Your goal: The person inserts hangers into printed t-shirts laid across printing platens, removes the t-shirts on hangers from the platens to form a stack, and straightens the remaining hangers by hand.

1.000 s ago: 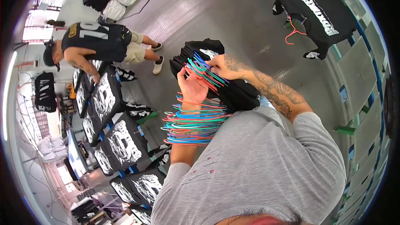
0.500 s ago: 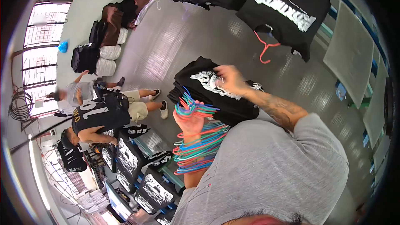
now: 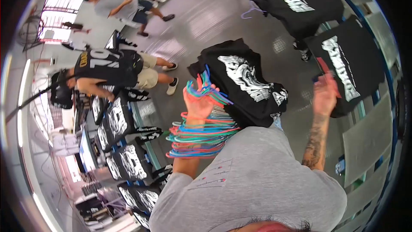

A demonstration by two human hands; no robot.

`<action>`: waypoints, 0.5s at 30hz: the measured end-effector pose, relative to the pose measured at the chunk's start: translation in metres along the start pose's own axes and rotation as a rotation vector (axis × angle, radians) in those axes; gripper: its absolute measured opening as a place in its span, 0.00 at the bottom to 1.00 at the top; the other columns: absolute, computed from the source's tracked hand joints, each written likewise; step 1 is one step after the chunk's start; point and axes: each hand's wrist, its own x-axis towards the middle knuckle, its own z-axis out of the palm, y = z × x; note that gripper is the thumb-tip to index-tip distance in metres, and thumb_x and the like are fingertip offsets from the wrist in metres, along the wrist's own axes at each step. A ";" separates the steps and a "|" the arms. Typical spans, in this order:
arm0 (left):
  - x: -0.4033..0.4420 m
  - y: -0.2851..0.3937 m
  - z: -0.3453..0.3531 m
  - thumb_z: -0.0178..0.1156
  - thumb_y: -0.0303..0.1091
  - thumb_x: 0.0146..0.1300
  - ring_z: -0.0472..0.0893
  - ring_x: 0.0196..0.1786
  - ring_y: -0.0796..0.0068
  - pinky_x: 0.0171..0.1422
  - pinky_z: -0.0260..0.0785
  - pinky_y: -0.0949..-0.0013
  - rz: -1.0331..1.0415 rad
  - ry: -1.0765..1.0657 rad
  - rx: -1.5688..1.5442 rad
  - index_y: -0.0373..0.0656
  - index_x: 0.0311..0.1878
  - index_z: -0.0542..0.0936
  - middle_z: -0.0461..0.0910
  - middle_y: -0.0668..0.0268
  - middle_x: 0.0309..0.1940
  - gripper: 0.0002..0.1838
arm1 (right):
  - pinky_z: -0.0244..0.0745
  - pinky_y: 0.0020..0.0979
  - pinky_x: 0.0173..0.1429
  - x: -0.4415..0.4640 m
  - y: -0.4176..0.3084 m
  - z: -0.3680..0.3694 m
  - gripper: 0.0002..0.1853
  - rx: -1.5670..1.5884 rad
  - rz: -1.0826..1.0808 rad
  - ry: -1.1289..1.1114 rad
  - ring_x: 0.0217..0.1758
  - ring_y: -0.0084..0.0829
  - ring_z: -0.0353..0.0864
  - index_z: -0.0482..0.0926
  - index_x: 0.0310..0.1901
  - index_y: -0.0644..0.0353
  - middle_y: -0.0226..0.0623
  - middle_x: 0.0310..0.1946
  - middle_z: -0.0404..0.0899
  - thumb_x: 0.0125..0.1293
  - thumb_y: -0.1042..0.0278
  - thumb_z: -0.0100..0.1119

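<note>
My left hand [image 3: 198,104] is closed round the hooks of several coloured hangers [image 3: 204,135], whose bodies hang over my left forearm. Black shirts with a white print [image 3: 246,77] lie in a stack over that arm, in front of my body. Out to the right, my right hand [image 3: 325,96] is blurred, beside the neck of a black printed shirt [image 3: 343,68] on a rack board. A red hanger [image 3: 322,65] shows at its fingers, at the shirt's neck.
A person in a black jersey [image 3: 107,66] leans over boards of printed black shirts [image 3: 133,162] on the left. Another person in grey [image 3: 118,6] is farther back. Another shirt with a purple hanger [image 3: 252,10] lies at the upper right, and bare grey boards [image 3: 367,146] line the right side.
My right hand has moved from above the stacked shirts out to the right, to the shirt on the rack. My left hand still holds the hanger hooks. The person in grey is now farther up in view.
</note>
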 end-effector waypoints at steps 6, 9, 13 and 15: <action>0.002 0.003 0.015 0.46 0.57 0.66 0.81 0.46 0.52 0.60 0.71 0.44 0.072 -0.116 0.019 0.48 0.45 0.81 0.83 0.56 0.40 0.24 | 0.62 0.41 0.72 0.087 -0.079 0.150 0.18 -0.893 -0.584 -0.294 0.66 0.38 0.71 0.69 0.53 0.67 0.49 0.60 0.74 0.60 0.80 0.55; 0.011 0.017 0.025 0.47 0.58 0.66 0.81 0.48 0.51 0.62 0.70 0.44 0.077 -0.096 0.029 0.46 0.44 0.81 0.83 0.54 0.41 0.26 | 0.70 0.33 0.62 0.080 -0.069 0.248 0.15 -1.434 -0.405 -0.602 0.50 0.26 0.75 0.71 0.48 0.59 0.34 0.37 0.72 0.59 0.77 0.61; 0.023 0.047 0.014 0.48 0.60 0.65 0.78 0.54 0.52 0.67 0.67 0.46 0.096 -0.126 0.022 0.42 0.48 0.79 0.81 0.54 0.45 0.29 | 0.74 0.24 0.29 -0.006 -0.114 0.419 0.16 -1.811 -0.311 -0.825 0.23 0.23 0.76 0.76 0.51 0.58 0.32 0.29 0.78 0.67 0.56 0.54; 0.026 0.074 0.009 0.48 0.61 0.64 0.76 0.56 0.51 0.69 0.65 0.46 0.126 -0.104 0.002 0.41 0.51 0.77 0.80 0.54 0.46 0.30 | 0.67 0.22 0.16 -0.050 -0.119 0.500 0.22 -1.935 -0.541 -0.553 0.09 0.20 0.66 0.83 0.45 0.59 0.31 0.16 0.76 0.74 0.47 0.48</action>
